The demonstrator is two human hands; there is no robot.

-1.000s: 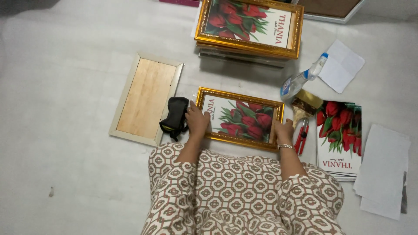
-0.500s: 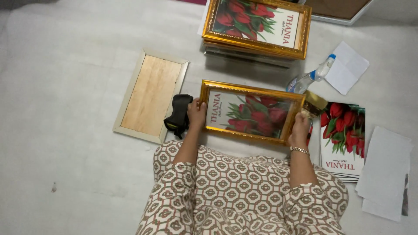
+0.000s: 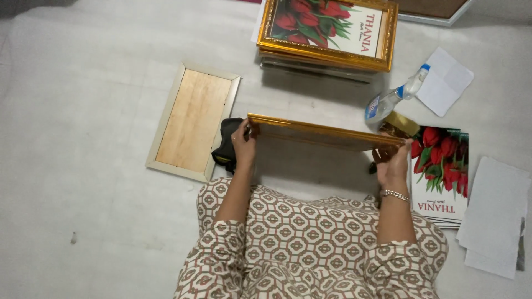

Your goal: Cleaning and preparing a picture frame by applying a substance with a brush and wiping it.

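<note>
A gold picture frame (image 3: 324,134) is raised off the grey floor and tipped on edge, so only its gilt side rail shows. My left hand (image 3: 244,145) grips its left end and my right hand (image 3: 392,160) grips its right end. A black stapler-like tool (image 3: 226,145) lies on the floor just behind my left hand. A stack of gold frames with red tulip prints (image 3: 328,27) stands further back.
A pale frame lying face down with a wooden back (image 3: 194,122) is at the left. A spray bottle (image 3: 394,98), a tape roll (image 3: 400,123), a pile of tulip prints (image 3: 440,174) and white sheets (image 3: 496,216) lie at the right.
The gold frame lay flat on the floor showing its tulip picture. Both hands have lifted it and tilted it up until only its edge faces the camera.
</note>
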